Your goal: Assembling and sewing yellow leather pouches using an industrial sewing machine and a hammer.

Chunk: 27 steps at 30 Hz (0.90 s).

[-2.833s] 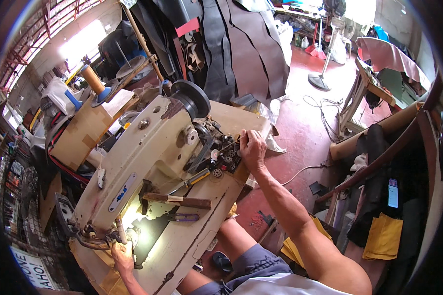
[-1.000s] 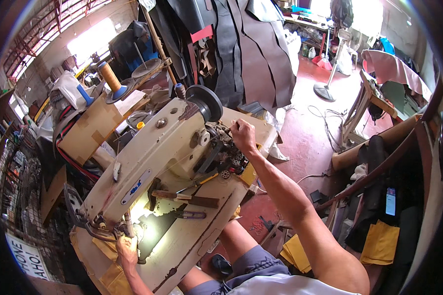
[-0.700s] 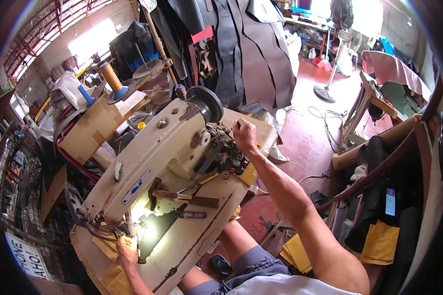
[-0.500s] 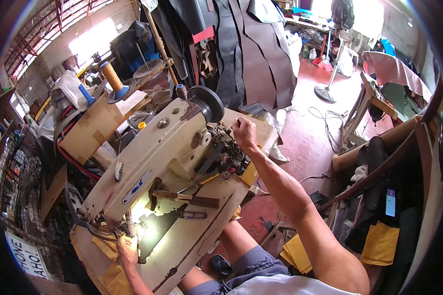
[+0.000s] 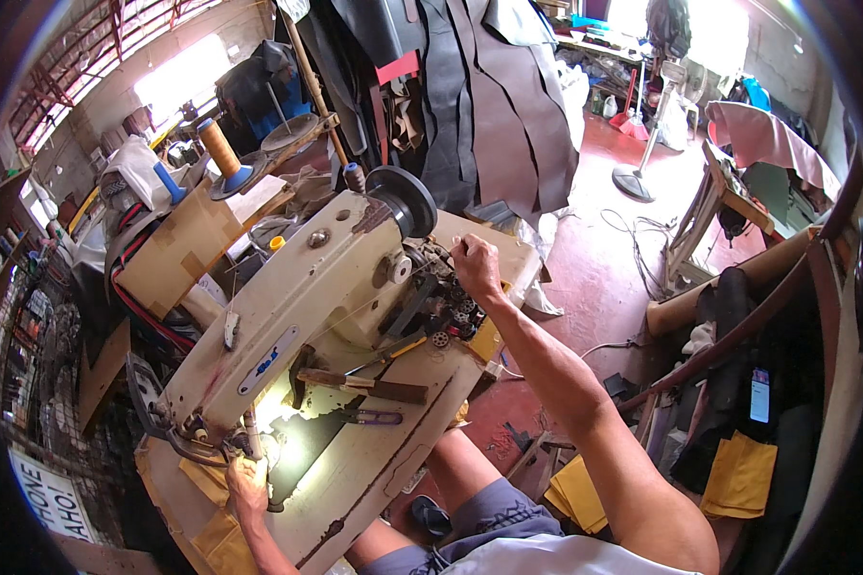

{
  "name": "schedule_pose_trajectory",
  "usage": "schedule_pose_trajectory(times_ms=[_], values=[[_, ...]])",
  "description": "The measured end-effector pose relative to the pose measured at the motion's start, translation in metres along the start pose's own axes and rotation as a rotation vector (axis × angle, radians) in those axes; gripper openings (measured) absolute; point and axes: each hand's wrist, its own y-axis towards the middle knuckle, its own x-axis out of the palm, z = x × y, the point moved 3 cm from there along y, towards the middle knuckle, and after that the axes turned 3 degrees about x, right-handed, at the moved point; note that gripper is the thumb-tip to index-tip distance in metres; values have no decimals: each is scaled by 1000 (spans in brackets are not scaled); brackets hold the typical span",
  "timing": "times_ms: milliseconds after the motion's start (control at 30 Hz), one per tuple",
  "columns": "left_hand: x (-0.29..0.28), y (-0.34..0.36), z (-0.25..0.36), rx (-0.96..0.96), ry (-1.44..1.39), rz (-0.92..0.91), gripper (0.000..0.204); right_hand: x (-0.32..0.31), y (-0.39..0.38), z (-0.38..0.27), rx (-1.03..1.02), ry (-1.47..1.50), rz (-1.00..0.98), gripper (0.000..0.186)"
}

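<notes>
A large cream sewing machine (image 5: pixel 283 321) stands on a worn table. My left hand (image 5: pixel 248 482) is closed at the machine's needle end, beside the presser bar; what its fingertips pinch is hidden. Yellow fabric pieces (image 5: pixel 222 544) lie next to that wrist. My right hand (image 5: pixel 477 266) is raised and closed beyond the machine's handwheel end. A thin pale thread (image 5: pixel 360 309) stretches across the machine toward it. Between my arms, a hammer (image 5: pixel 364 385), a yellow-handled tool (image 5: pixel 401 349) and purple-handled thread snips (image 5: pixel 374 417) rest on the table.
Small metal bobbins and parts (image 5: pixel 462 311) crowd the table behind the hammer. An orange thread cone (image 5: pixel 222 151) stands at the back left. Leather sheets (image 5: pixel 508 115) hang behind the machine. Folded yellow cloths (image 5: pixel 740 474) and dark rolls lie at the right.
My right hand has shifted very slightly, and the pale thread toward it now shows more clearly. The left hand stays at the needle end.
</notes>
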Motion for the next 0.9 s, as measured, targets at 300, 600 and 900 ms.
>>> schedule_pose_trajectory(times_ms=[300,600,900], values=[[0,-1,0,28,-8,14,29,2,8,1,63,-15,18,30],[1,1,-13,32,45,11,30,4,5,3,49,-7,32,29],[1,-1,-1,50,21,30,31,-13,-5,16,57,9,76,29]])
